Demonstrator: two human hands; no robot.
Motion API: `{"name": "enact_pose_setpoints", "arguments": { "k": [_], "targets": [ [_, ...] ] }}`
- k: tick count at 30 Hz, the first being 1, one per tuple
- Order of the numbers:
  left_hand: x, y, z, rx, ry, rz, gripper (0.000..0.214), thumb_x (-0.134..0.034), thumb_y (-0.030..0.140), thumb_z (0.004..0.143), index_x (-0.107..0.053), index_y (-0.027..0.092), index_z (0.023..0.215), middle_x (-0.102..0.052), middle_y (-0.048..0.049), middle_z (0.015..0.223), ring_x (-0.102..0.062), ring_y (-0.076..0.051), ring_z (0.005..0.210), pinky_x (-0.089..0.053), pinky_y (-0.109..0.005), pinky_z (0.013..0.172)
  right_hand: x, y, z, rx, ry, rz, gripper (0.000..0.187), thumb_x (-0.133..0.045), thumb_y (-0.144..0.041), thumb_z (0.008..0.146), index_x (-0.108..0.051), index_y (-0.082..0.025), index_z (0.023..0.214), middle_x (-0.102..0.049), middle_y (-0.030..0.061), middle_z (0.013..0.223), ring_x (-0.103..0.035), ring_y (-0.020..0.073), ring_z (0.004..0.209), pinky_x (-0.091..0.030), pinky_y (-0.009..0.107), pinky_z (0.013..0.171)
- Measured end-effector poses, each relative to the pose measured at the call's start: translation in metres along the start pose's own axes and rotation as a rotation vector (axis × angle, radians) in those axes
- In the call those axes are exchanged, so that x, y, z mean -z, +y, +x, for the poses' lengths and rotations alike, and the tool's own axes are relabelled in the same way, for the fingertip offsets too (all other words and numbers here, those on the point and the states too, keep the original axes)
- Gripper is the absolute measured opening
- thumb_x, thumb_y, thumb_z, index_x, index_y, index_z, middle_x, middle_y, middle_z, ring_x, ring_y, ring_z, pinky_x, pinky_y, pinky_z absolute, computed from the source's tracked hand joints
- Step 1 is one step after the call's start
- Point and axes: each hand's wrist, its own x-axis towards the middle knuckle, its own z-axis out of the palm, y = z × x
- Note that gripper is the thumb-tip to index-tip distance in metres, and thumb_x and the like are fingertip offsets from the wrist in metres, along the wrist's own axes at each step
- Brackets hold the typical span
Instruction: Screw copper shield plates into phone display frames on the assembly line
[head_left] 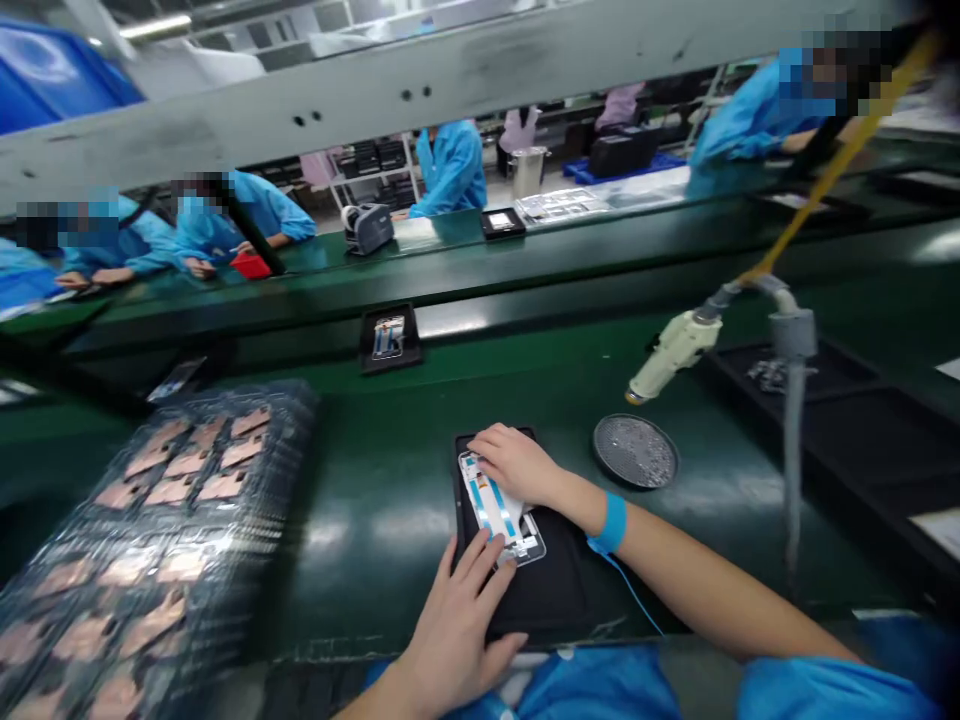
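Note:
A phone frame (493, 500) with a white middle and blue strips lies in a black tray (540, 590) on the green bench in front of me. My right hand (521, 466), with a blue band (613, 524) at its wrist, lies over the frame's upper right part, fingers stretched across its top end. My left hand (465, 625) is spread out at the lower left, its fingertips at the frame's lower edge and the tray's side. Neither hand visibly grips anything. The right palm covers part of the frame.
Left stands a stack of clear plastic trays (281, 440) with copper-coloured pieces. A round dish (636, 452) of small parts sits at right, below a hanging electric screwdriver (675, 350). Black trays (862, 430) line the right. Another phone frame (388, 338) lies ahead; people in blue work beyond.

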Motion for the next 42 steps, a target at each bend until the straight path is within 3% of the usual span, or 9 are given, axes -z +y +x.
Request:
{"name": "enact_pose_setpoints", "arguments": {
  "k": [6,11,16,19,22,27,32,37,42],
  "targets": [
    [-0.005,0.005,-0.015,0.084,0.127,-0.221,0.071,-0.067,0.059,0.087,-0.049,0.025,0.147,-0.049,-0.0117,0.156,-0.039,-0.032,0.148,-0.032,-0.056,0.122,-0.012,0.005,0.005,0.022,0.004,-0.006,0.028,-0.042,-0.02,0.101,-0.069,-0.014,0.093,-0.065,0.0116,0.09,-0.058,0.0252,0.085,-0.05,0.039,0.079],
    [0.048,-0.014,-0.044,0.144,0.323,-0.387,0.056,-0.062,0.056,0.092,-0.061,0.024,0.138,-0.056,-0.0112,0.149,-0.058,-0.025,0.133,-0.047,-0.036,0.112,-0.017,0.025,-0.003,0.032,-0.017,0.085,0.033,-0.04,-0.033,0.103,-0.066,-0.02,0.086,-0.065,0.0078,0.087,-0.063,0.0218,0.082,-0.051,0.035,0.075],
    [0.139,-0.076,-0.145,0.877,0.621,-0.01,0.045,-0.05,0.054,0.095,-0.072,0.022,0.118,-0.074,-0.0082,0.123,-0.068,-0.025,0.115,-0.05,-0.037,0.105,-0.016,0.036,-0.014,-0.07,-0.019,0.108,0.034,-0.04,-0.04,0.101,-0.065,-0.021,0.089,-0.066,0.0064,0.088,-0.065,0.0214,0.079,-0.051,0.034,0.07],
    [0.181,-0.12,-0.215,1.572,0.443,0.263,0.051,-0.04,0.061,0.094,-0.073,0.026,0.112,-0.075,-0.0073,0.115,-0.068,-0.031,0.109,-0.053,-0.04,0.093,-0.019,0.036,-0.016,-0.095,-0.018,0.088,0.035,-0.04,-0.042,0.101,-0.065,-0.021,0.09,-0.066,0.0063,0.089,-0.065,0.0216,0.079,-0.049,0.033,0.068],
    [0.205,-0.155,-0.265,1.814,0.337,0.279,0.058,-0.043,0.063,0.089,-0.074,0.015,0.096,-0.073,-0.022,0.107,-0.066,-0.045,0.107,-0.053,-0.05,0.084,-0.022,0.028,-0.014,-0.087,0.059,-0.008,0.037,-0.037,-0.04,0.101,-0.066,-0.02,0.091,-0.066,0.0078,0.086,-0.065,0.0236,0.082,-0.047,0.034,0.066],
    [0.215,-0.189,-0.294,1.857,0.255,0.171,0.051,-0.059,0.064,0.077,-0.065,0.016,0.062,-0.073,-0.0249,0.09,-0.068,-0.045,0.099,-0.051,-0.044,0.077,-0.025,0.018,-0.012,-0.014,0.145,-0.205,0.041,-0.033,-0.034,0.103,-0.066,-0.018,0.083,-0.06,0.0088,0.078,-0.059,0.0251,0.076,-0.045,0.037,0.066],
    [0.213,-0.198,-0.293,1.807,0.317,0.104,0.045,-0.067,0.059,0.07,-0.055,0.021,0.049,-0.064,-0.0125,0.06,-0.068,-0.035,0.075,-0.046,-0.034,0.063,-0.028,0.02,-0.013,-0.027,0.186,-0.159,0.038,-0.036,-0.035,0.103,-0.065,-0.019,0.084,-0.061,0.0077,0.078,-0.06,0.0237,0.076,-0.045,0.035,0.064],
    [0.218,-0.184,-0.294,1.79,0.568,0.146,0.039,-0.064,0.059,0.068,-0.056,0.022,0.059,-0.056,-0.0023,0.048,-0.063,-0.028,0.062,-0.043,-0.031,0.054,-0.029,0.023,-0.01,-0.053,0.217,-0.044,0.038,-0.038,-0.037,0.103,-0.065,-0.02,0.083,-0.063,0.0067,0.078,-0.063,0.0229,0.076,-0.048,0.035,0.065],
    [0.212,-0.143,-0.259,1.622,0.797,0.153,0.041,-0.057,0.062,0.075,-0.07,0.026,0.088,-0.076,0.0038,0.078,-0.071,-0.025,0.08,-0.054,-0.031,0.065,-0.004,0.008,-0.005,-0.099,0.406,0.179,0.029,-0.045,-0.035,0.103,-0.067,-0.019,0.092,-0.068,0.0081,0.087,-0.066,0.0225,0.082,-0.053,0.036,0.076]
  ]
}}
